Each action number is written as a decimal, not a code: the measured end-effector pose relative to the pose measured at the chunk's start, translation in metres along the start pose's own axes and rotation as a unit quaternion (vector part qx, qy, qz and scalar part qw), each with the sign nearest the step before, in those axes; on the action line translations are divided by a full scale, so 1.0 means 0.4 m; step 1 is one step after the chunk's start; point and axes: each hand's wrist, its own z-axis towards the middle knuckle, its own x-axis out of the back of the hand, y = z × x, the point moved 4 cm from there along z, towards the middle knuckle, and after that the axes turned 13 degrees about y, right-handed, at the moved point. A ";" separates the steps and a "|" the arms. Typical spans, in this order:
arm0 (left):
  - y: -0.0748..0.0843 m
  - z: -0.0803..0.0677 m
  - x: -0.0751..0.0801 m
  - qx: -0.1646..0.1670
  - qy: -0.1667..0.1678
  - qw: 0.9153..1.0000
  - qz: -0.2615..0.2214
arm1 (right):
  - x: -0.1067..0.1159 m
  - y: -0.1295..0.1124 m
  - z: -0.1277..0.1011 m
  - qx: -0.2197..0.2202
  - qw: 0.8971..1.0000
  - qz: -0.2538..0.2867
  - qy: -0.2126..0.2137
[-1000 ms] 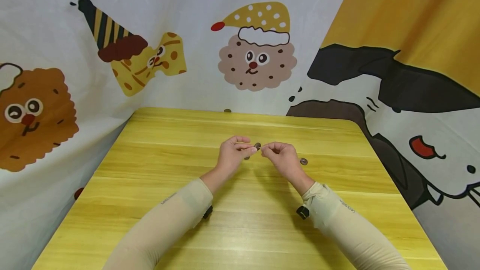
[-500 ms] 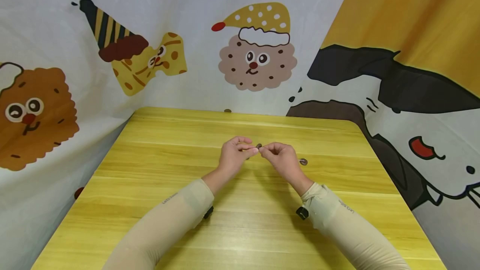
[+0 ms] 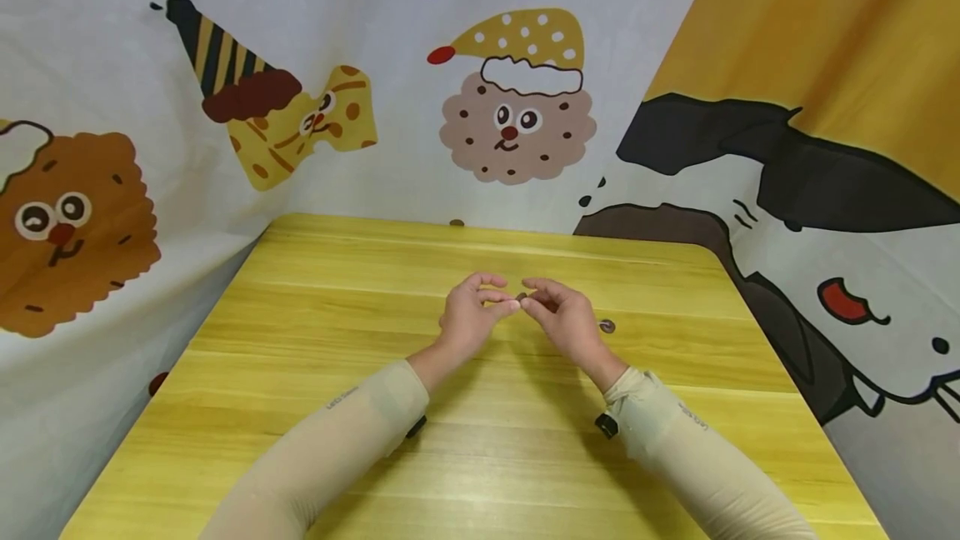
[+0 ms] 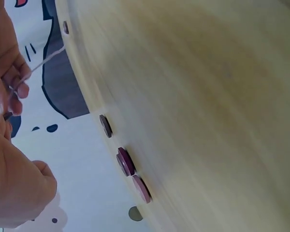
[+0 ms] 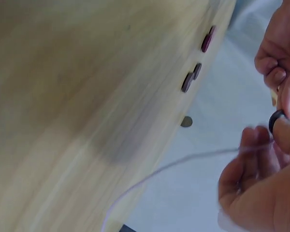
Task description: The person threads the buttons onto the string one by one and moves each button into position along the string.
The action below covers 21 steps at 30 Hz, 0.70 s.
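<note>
Hands meeting above the middle of the yellow table [image 3: 300, 407], left hand [image 3: 467, 319] pinching a thin thread [image 5: 183, 162], right hand [image 3: 561, 317] pinching a small dark button [image 5: 276, 119], loose buttons [image 4: 125, 162] on the table beyond the hands.

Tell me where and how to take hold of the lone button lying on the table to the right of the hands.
The button lies flat on the table, apart from the right hand, so there is little side wall to grab. Probably best to come straight down from above and pinch its rim at opposite edges with thumb and forefinger, or slide it a little to tip up one edge first.
</note>
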 end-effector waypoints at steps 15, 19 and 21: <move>-0.011 0.024 0.002 0.127 -0.142 0.978 -0.087 | 0.000 -0.012 -0.002 0.137 0.989 -0.039 -0.028; 0.001 0.020 0.002 0.100 -0.150 0.981 -0.072 | -0.001 -0.008 -0.005 0.119 0.991 -0.039 -0.045; 0.004 0.015 0.000 0.088 -0.145 0.984 -0.063 | -0.002 -0.004 -0.007 0.093 0.993 -0.026 -0.062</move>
